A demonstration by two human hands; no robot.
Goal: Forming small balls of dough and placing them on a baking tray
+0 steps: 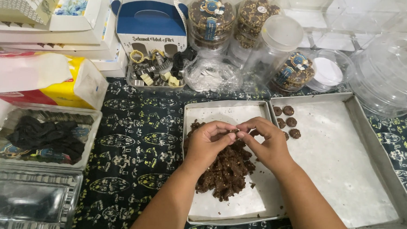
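My left hand (207, 144) and my right hand (266, 143) meet fingertip to fingertip over a heap of dark brown cookie dough (227, 171). Both pinch a small piece of that dough between them. The heap lies on white paper in a square metal tray (188, 129). To its right a larger paper-lined metal tray (351, 103) holds several small round dough pieces (288, 117) in its far left corner.
Clear jars of finished cookies (211, 17) and empty plastic containers (389, 72) stand at the back. A basket of metal cookie cutters (152, 73) sits behind the tray. On the left are a tissue pack (48, 83) and plastic trays (31, 202), one with black items.
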